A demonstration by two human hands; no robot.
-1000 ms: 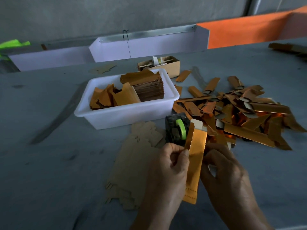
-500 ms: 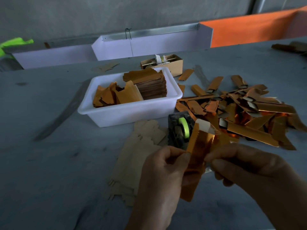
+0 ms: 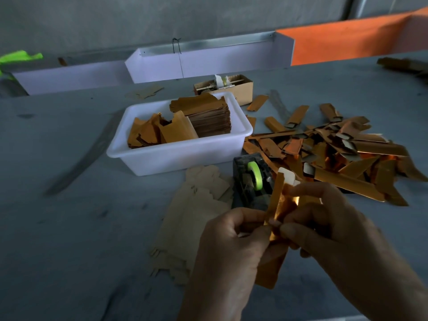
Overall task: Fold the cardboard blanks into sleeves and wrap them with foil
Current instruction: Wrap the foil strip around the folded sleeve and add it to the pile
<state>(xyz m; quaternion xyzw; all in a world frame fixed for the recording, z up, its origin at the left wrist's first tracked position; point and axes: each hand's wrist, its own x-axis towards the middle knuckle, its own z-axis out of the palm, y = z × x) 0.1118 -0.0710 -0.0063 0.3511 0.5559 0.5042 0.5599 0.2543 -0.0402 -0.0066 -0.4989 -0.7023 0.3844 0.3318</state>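
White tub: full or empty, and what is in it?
Partly full. The white tub holds a neat stack of foil sheets on its right side and loose, leaning foil pieces on its left.

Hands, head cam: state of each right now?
Left hand: closed, pinching the foil sleeve at its left edge.
Right hand: closed, pinching the same sleeve from the right.

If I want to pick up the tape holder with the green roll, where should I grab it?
Grab the tape dispenser by its two flat dark sides, coming down from above. The green roll stands on edge in the middle, and both hands are busy just in front of it.
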